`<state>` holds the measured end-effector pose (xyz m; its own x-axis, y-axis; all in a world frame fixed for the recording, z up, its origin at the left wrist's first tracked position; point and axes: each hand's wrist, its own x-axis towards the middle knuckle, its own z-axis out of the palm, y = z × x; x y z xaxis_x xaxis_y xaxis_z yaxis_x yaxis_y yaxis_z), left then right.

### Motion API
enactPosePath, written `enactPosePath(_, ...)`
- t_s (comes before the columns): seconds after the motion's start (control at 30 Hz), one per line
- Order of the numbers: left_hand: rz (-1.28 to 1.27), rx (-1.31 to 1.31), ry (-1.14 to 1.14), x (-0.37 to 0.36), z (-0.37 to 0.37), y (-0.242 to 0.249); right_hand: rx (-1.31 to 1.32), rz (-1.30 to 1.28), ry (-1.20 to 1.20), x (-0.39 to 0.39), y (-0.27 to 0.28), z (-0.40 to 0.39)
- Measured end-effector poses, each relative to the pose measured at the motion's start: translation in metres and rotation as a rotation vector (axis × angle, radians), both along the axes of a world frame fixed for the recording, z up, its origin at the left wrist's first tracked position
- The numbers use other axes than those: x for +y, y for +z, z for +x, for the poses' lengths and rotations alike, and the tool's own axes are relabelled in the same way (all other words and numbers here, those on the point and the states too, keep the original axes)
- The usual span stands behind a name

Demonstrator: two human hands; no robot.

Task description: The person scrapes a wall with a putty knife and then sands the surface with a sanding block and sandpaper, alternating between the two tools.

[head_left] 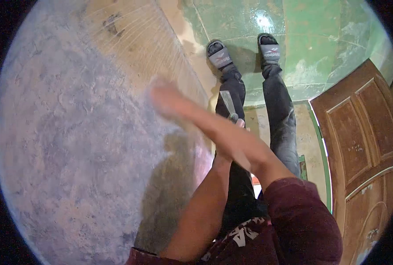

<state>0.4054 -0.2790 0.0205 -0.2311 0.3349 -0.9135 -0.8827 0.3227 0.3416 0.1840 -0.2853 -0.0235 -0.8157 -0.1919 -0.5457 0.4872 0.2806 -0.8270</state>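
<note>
My right hand (164, 98) reaches across my body to the wall at the left. It is smeared by motion, so its fingers and anything in them cannot be made out. Most of my left hand (241, 124) is hidden behind my right forearm, with only some fingertips showing. These are closed around the handle of what looks like a putty knife (227, 103), its pale blade pointing away from me. The wall (81, 132) beside my hands has a rough, mottled grey coat. Toward its far end is a tan patch (139, 37) with streaky pale lines.
Green flooring (311, 26) with worn patches lies under my sandalled feet (221, 55). A brown panelled wooden door (355, 128) stands at the right, near a green-edged frame (322, 152). Between my legs and body, a partly hidden red and white thing (255, 180) shows.
</note>
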Motion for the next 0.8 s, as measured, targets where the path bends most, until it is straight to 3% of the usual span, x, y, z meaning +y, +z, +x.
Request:
enactPosePath(0.07, -0.266, 0.762, -0.91, 0.013, -0.029, 0.002, 0.13, 0.154, -0.089, -0.002, 0.021, -0.004)
enactPosePath(0.13, -0.266, 0.722, -0.9, 0.015, -0.031, 0.009, 0.006, -0.022, 0.012, 0.024, 0.078, -0.026)
enactPosePath(0.2, -0.269, 0.716, -0.883, 0.006, -0.021, 0.004, 0.009, -0.027, -0.042, 0.005, 0.013, -0.007)
enactPosePath(0.27, -0.036, 0.948, -1.007, -0.017, 0.002, -0.003, 0.021, -0.029, -0.099, -0.002, -0.005, -0.007)
enactPosePath(0.3, 0.114, 1.236, -1.247, -0.025, -0.004, -0.006, -0.042, -0.046, -0.102, -0.004, 0.002, -0.01)
enactPosePath(0.33, 0.113, 1.249, -1.245, -0.006, -0.022, -0.003, -0.102, -0.061, -0.102, 0.0, 0.011, -0.017)
enactPosePath(0.4, -0.261, 0.451, -1.031, 0.023, -0.044, 0.014, -0.051, -0.009, -0.06, 0.009, 0.064, -0.027)
enactPosePath(0.43, -0.242, 0.401, -1.009, 0.024, -0.048, 0.015, -0.001, 0.046, -0.019, 0.015, 0.083, -0.031)
enactPosePath(0.47, -0.247, 0.402, -1.011, 0.019, -0.045, 0.015, 0.003, 0.042, -0.021, 0.012, 0.067, -0.023)
enactPosePath(0.53, -0.146, 1.037, -0.868, 0.008, -0.03, 0.015, 0.021, 0.054, -0.021, 0.017, 0.003, -0.009)
enactPosePath(0.57, -0.145, 1.042, -0.867, 0.01, -0.032, 0.016, -0.167, -0.144, 0.248, 0.04, -0.014, -0.024)
enactPosePath(0.6, -0.183, 0.941, -0.91, 0.011, -0.034, 0.015, -0.164, -0.139, 0.247, 0.029, -0.004, -0.023)
enactPosePath(0.67, -0.259, 0.729, -0.978, 0.016, -0.035, 0.007, -0.088, -0.095, -0.111, -0.002, 0.021, -0.017)
enactPosePath(0.73, -0.252, 0.615, -1.051, 0.016, -0.04, 0.011, -0.111, -0.115, -0.051, 0.013, 0.044, -0.03)
enactPosePath(0.8, -0.272, 0.727, -0.962, 0.01, -0.03, 0.007, -0.118, -0.124, 0.004, 0.024, 0.033, -0.028)
